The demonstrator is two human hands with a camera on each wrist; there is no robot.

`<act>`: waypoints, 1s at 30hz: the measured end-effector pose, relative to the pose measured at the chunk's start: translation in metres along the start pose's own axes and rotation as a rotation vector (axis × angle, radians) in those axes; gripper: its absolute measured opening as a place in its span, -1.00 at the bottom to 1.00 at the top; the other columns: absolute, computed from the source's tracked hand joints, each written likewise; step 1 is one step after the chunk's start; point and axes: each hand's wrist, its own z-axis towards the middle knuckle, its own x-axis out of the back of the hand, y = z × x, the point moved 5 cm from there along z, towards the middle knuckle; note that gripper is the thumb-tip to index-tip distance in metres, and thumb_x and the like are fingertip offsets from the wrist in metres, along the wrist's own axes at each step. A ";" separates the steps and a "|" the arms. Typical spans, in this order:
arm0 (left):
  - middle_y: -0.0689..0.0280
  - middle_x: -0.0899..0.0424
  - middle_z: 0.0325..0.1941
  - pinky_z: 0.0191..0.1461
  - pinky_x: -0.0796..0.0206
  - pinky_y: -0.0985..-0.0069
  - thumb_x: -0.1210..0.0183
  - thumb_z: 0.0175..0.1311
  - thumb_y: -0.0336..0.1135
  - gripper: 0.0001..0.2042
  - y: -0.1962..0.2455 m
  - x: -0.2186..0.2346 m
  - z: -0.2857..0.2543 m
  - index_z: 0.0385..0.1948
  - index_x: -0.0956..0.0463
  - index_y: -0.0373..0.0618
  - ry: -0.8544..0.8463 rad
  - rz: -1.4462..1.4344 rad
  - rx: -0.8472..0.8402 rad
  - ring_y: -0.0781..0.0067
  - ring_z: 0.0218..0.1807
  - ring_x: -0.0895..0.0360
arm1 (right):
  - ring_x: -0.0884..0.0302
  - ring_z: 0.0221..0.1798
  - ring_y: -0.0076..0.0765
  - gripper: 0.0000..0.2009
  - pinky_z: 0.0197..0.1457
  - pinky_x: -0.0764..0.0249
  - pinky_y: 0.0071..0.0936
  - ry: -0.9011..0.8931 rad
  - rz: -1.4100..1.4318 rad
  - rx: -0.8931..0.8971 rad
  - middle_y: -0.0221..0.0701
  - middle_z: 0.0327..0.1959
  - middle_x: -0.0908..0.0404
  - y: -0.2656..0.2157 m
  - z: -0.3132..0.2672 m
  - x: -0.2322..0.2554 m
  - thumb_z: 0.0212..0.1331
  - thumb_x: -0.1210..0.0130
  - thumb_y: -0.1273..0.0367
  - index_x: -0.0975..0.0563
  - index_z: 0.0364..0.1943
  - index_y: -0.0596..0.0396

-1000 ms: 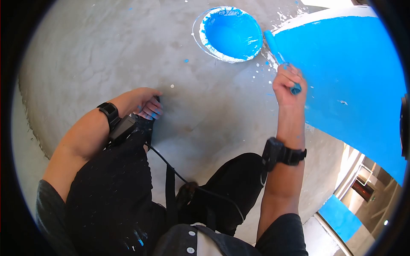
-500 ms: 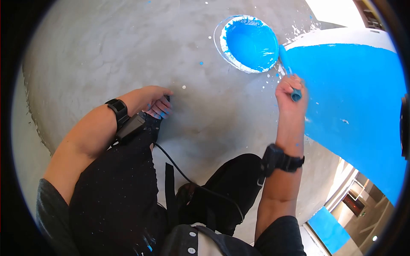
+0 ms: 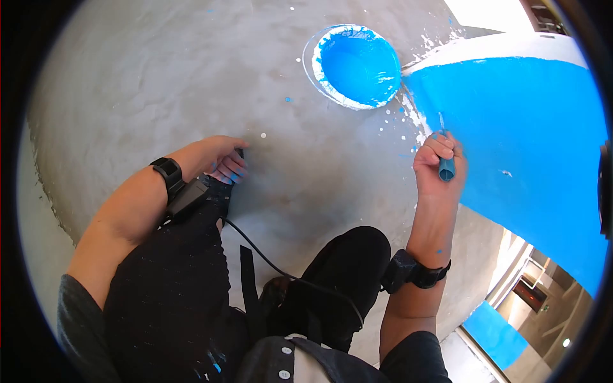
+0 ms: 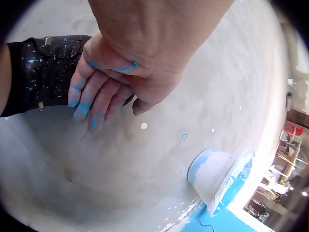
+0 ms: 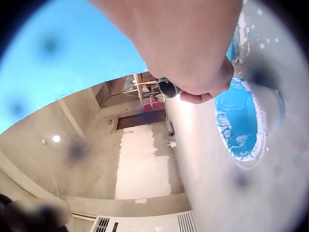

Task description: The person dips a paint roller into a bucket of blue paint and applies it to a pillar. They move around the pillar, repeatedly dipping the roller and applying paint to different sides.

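My right hand (image 3: 438, 156) grips the handle (image 3: 446, 171) of a paint roller, its hollow butt pointing back toward me. A thin metal rod runs up from the fist over the blue-painted wall (image 3: 511, 121); the roller sleeve blends into that blue. Left of the roller, a bucket (image 3: 327, 91) of blue paint stands on the floor, its rim crusted white and blue. My left hand (image 3: 223, 159) hangs by the black trouser leg, nearest the knee, and holds nothing visible. In the left wrist view, blue paint smears its loosely bent fingers (image 4: 99, 96).
White and blue paint spots dot the grey concrete floor (image 3: 281, 64) around the bucket. A white band (image 3: 498, 46) edges the blue wall. A black cable (image 3: 255, 249) crosses between my legs. Behind, the right wrist view shows a room with a white patch (image 5: 142, 164) on its wall.
My right hand and the roller have come down the blue wall, toward me and away from the bucket's side. The left hand stays by the knee; the head view has shifted slightly.
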 end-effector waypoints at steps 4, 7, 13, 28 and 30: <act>0.04 -0.56 -0.27 -0.26 -0.33 0.29 0.09 0.12 0.08 -0.50 0.001 0.001 0.001 -0.21 -0.38 -0.27 0.024 0.000 0.020 0.12 -0.28 -0.54 | -0.26 -0.72 -0.64 -0.87 -0.65 -0.11 -0.61 0.128 -0.062 0.081 -0.59 -0.71 -0.28 0.000 0.042 0.021 0.11 0.18 0.42 -0.26 -0.57 -0.01; 0.04 -0.57 -0.28 -0.25 -0.32 0.29 0.09 0.12 0.09 -0.50 -0.001 0.003 0.003 -0.22 -0.38 -0.27 0.004 -0.010 0.013 0.12 -0.30 -0.55 | -0.22 -0.72 -0.64 -0.86 -0.64 -0.09 -0.60 0.204 -0.104 0.112 -0.60 -0.69 -0.27 0.008 0.041 0.030 0.12 0.16 0.42 -0.25 -0.57 0.00; 0.05 -0.58 -0.30 -0.21 -0.31 0.28 0.10 0.12 0.08 -0.51 0.000 -0.001 0.004 -0.23 -0.39 -0.26 -0.018 0.002 0.030 0.13 -0.33 -0.55 | -0.20 -0.73 -0.63 -0.85 -0.67 -0.07 -0.59 0.103 -0.047 0.090 -0.57 -0.71 -0.27 -0.011 -0.010 0.033 0.12 0.23 0.42 -0.26 -0.58 0.02; 0.05 -0.56 -0.27 -0.17 -0.30 0.30 0.12 0.14 0.08 -0.48 0.001 -0.004 -0.005 -0.17 -0.38 -0.28 0.051 0.030 -0.011 0.13 -0.26 -0.54 | -0.16 -0.74 -0.63 -0.86 -0.68 -0.05 -0.61 0.252 -0.066 0.126 -0.59 -0.72 -0.25 -0.023 0.004 0.079 0.12 0.18 0.40 -0.26 -0.57 0.01; 0.03 -0.58 -0.34 -0.25 -0.32 0.27 0.09 0.13 0.08 -0.51 0.001 -0.002 -0.002 -0.27 -0.39 -0.28 0.053 -0.005 -0.030 0.12 -0.36 -0.55 | -0.17 -0.75 -0.64 -0.86 -0.69 -0.06 -0.62 0.266 -0.102 0.153 -0.59 -0.73 -0.25 -0.025 0.000 0.088 0.12 0.20 0.40 -0.28 -0.57 0.04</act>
